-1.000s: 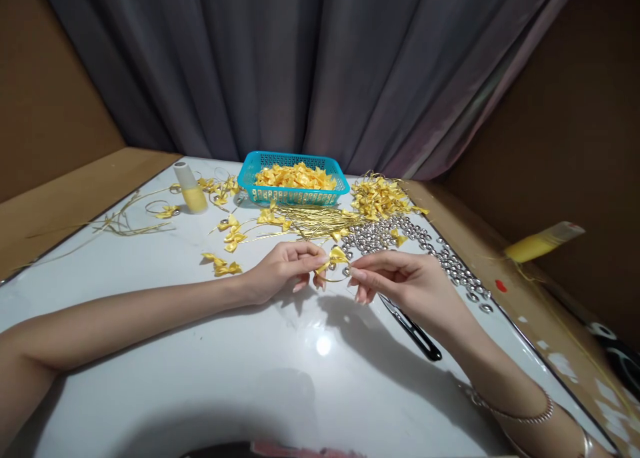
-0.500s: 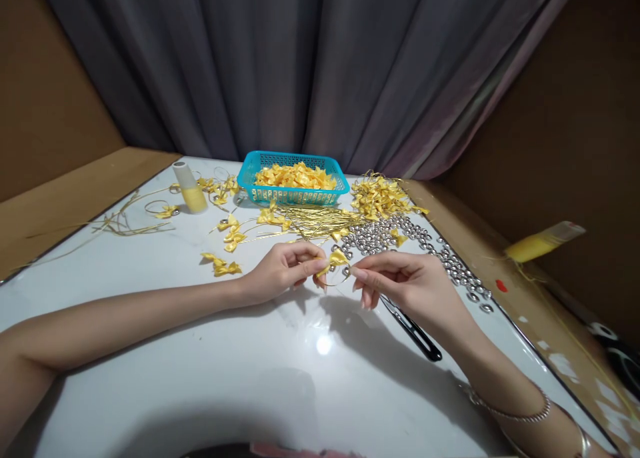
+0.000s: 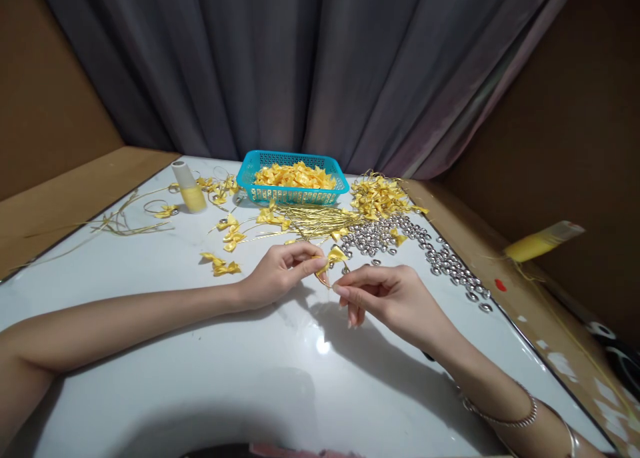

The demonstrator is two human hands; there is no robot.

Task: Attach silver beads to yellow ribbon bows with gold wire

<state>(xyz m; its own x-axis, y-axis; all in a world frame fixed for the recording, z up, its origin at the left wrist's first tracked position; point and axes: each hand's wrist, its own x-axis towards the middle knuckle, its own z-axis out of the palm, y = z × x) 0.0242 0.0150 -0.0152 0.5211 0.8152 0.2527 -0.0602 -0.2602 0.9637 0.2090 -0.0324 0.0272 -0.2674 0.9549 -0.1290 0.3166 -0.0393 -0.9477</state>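
Observation:
My left hand [image 3: 287, 271] is closed, pinching a yellow ribbon bow [image 3: 336, 255] between thumb and fingertips above the white table. A thin gold cord [image 3: 323, 280] curves down from the bow towards my right hand [image 3: 387, 301]. Thumb and forefinger of that hand are pressed together on the cord near its end. Behind both hands lies a bundle of gold cords [image 3: 320, 221], with many silver oval rings [image 3: 373, 237] to its right. Loose yellow bows [image 3: 220, 265] rest left of my left hand.
A turquoise basket [image 3: 295, 195] of yellow bows stands at the back, beside a pile of bows [image 3: 380, 197]. A bottle with yellow contents [image 3: 191, 193] stands at left. Another yellow tube [image 3: 543, 241] is at right. My right forearm hides most of a black-handled tool [image 3: 429, 356].
My right hand has moved left and slightly down, drawing the cord's loop in below the bow. It now covers most of the black-handled tool. My left hand has barely moved.

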